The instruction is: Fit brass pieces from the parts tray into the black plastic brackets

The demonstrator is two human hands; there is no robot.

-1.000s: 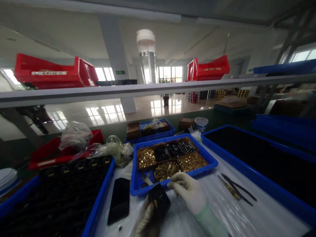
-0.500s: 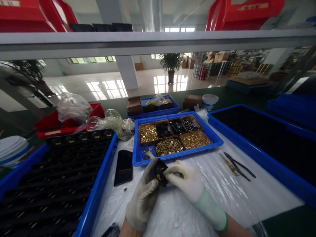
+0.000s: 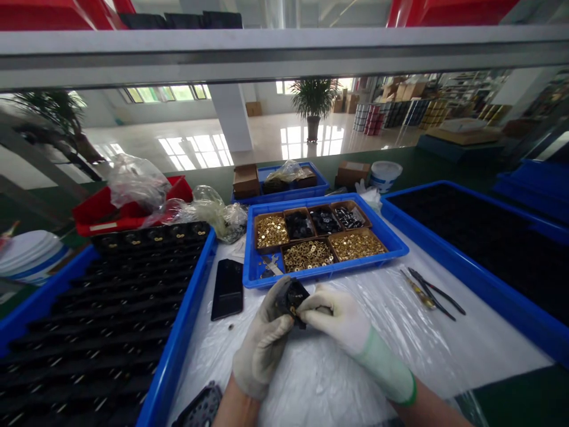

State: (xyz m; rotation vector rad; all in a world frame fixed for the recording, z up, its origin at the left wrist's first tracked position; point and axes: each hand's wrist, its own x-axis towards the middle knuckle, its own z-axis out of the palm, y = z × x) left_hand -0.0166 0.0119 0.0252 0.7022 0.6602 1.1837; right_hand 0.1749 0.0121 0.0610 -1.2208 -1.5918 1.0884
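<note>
Both hands wear pale work gloves. My left hand [image 3: 263, 344] is wrapped round a black part [image 3: 294, 295] with small brass pieces on its face. The fingertips of my right hand [image 3: 335, 314] are pinched together against the part's right side; whatever they hold is hidden. Just beyond the hands, a blue tray [image 3: 249, 280] carries small boxes of brass washers [image 3: 310, 255], brass pieces [image 3: 271, 231], black pieces [image 3: 324, 220] and silver pieces [image 3: 349, 217], with a metal wrench [image 3: 272, 267] in its near left corner.
On the left, a blue tray [image 3: 171, 350] holds rows of black parts; another blue tray [image 3: 484, 292] lies right. A black phone [image 3: 227, 289], pliers [image 3: 438, 295], a screwdriver [image 3: 420, 290] and a black perforated piece [image 3: 202, 406] lie on the plastic-covered table. A shelf [image 3: 284, 53] crosses overhead.
The camera view has tilted down slightly, so the shelf sits higher in the picture and more of the black perforated piece shows. Both hands keep nearly the same pose around the black part.
</note>
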